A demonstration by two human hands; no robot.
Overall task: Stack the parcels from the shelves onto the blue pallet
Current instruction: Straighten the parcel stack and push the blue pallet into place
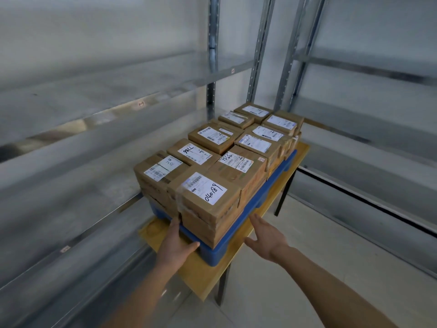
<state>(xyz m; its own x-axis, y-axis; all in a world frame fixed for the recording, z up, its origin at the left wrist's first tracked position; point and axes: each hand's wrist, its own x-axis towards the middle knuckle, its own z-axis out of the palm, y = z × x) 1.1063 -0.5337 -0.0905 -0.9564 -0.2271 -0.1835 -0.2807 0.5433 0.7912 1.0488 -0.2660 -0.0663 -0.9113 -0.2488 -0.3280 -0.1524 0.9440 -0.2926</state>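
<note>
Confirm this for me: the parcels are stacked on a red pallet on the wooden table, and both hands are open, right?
Not quite: the head view shows the pallet is blue, not red. The parcels are stacked on it on the wooden table, and the left hand and right hand are open.

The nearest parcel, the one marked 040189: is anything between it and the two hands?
Nothing visible. The left hand already touches the stack's near corner below the nearest parcel. The right hand is open beside the blue pallet, with only air between.

Warehouse/stockroom w/ bare metal shelving [99, 119], labelled parcels [203, 188] on blue pallet [276, 178].
</note>
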